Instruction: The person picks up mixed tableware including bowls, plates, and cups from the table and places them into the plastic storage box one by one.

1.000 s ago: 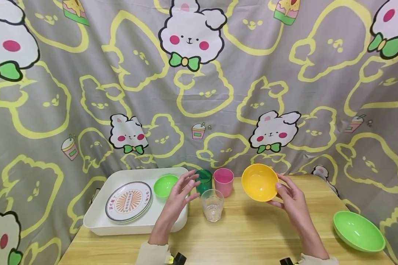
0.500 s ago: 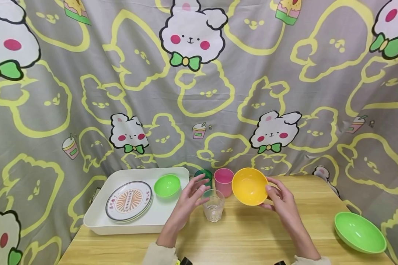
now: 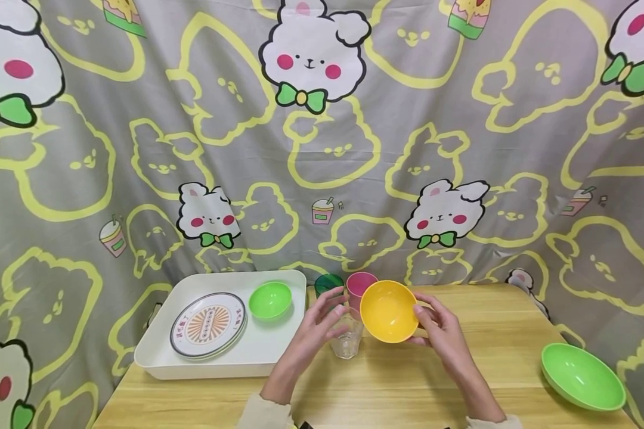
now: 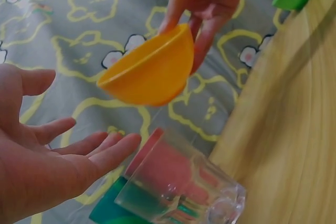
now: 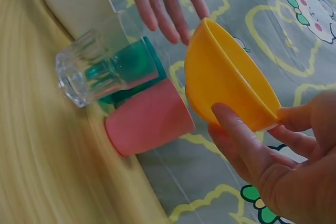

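Observation:
My right hand (image 3: 444,333) pinches the rim of a yellow bowl (image 3: 389,311), thumb at the edge and fingers beneath. The bowl is held up off the table, its inside tilted toward me. My left hand (image 3: 312,333) is raised to the left of the bowl, fingers spread and relaxed, holding nothing. In the head view it overlaps a clear glass (image 3: 346,343). Behind the glass stand a green cup (image 3: 328,282) and a pink cup (image 3: 358,283), which the bowl partly hides. The left wrist view shows a gap between my left fingers (image 4: 113,153) and the bowl.
A white tray (image 3: 155,357) on the left holds stacked patterned plates (image 3: 208,326) and a small green bowl (image 3: 271,300). A larger green bowl (image 3: 582,376) sits at the right of the wooden table (image 3: 408,393). A printed curtain (image 3: 349,137) hangs behind.
My right hand has carried the yellow bowl leftward and a little nearer to me. My left hand has moved right, away from the tray, so the two hands are closer together.

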